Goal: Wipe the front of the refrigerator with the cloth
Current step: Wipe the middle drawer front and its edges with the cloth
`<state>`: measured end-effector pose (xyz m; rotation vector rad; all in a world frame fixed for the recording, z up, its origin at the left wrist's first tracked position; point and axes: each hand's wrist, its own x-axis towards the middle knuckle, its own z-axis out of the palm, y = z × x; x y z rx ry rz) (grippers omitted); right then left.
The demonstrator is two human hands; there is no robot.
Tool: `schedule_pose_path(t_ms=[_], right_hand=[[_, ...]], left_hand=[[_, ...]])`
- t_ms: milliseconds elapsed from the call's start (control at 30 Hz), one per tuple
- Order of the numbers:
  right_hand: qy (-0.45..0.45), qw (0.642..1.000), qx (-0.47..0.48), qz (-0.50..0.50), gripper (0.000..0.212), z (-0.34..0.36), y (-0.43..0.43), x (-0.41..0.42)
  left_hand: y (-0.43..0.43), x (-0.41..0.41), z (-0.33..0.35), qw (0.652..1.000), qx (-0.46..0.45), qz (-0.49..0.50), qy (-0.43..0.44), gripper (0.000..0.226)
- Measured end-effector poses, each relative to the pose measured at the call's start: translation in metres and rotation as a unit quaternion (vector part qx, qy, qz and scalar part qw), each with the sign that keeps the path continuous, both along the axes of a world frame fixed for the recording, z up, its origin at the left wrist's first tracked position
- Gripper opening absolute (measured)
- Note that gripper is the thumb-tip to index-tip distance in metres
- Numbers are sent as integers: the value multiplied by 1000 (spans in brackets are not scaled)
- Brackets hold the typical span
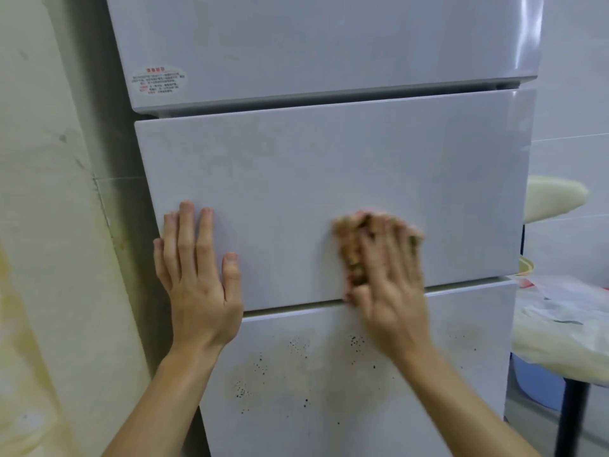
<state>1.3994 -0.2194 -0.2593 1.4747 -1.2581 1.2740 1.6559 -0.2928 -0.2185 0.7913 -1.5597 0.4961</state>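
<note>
Refrigerator (329, 179) front fills the view, glossy white, three flat panels split by narrow seams. The right hand (385, 275) blurs over the middle panel's lower edge, fingers spread flat, pinning a crumpled tan cloth (354, 252) against the door. The left hand (197, 268) lies open-palmed, fingers splayed, on the same panel's left edge, likely bracing it. Below, the bottom panel (329, 390) is peppered with dark specks, looking unwiped.

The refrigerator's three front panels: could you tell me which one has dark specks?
The bottom panel, below the cloth; the two panels above look clean.
</note>
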Motion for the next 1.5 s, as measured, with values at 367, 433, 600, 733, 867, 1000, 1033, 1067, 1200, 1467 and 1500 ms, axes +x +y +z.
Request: schedule_pose_path(t_ms=[367, 433, 600, 733, 867, 1000, 1033, 1067, 1200, 1467, 1500], right_hand=[[-350, 931, -69, -76, 75, 18, -3, -31], [-310, 945, -61, -79, 74, 18, -7, -7], [-163, 986, -18, -38, 77, 11, -27, 79], [-86, 996, 16, -18, 82, 5, -40, 136], [7, 999, 50, -19, 75, -1, -46, 171], [112, 991, 68, -6, 69, -6, -50, 174], [128, 989, 72, -8, 68, -5, -48, 171], [138, 988, 70, -5, 64, -5, -47, 168], [150, 988, 48, 7, 54, 0, -36, 144], [18, 999, 47, 7, 74, -6, 2, 11], [-23, 998, 50, 13, 80, -5, 7, -6]], left_hand=[[-3, 0, -1, 1000, -14, -12, 11, 61], [-2, 0, -1, 1000, -16, -24, 12, 60], [-2, 4, -1, 996, -14, -85, 23, 58], [-1, 12, -1, 991, -19, -130, 18, 58], [-2, 16, -3, 988, -20, -150, 25, 59], [-3, 19, -5, 984, -8, -171, 40, 59], [-2, 19, -7, 986, -4, -165, 36, 59], [-2, 18, -8, 987, -2, -157, 32, 59], [0, 11, -16, 997, -8, -78, 14, 58], [3, -21, -32, 999, 20, 12, 24, 71], [2, -22, -32, 999, 21, 14, 28, 72]])
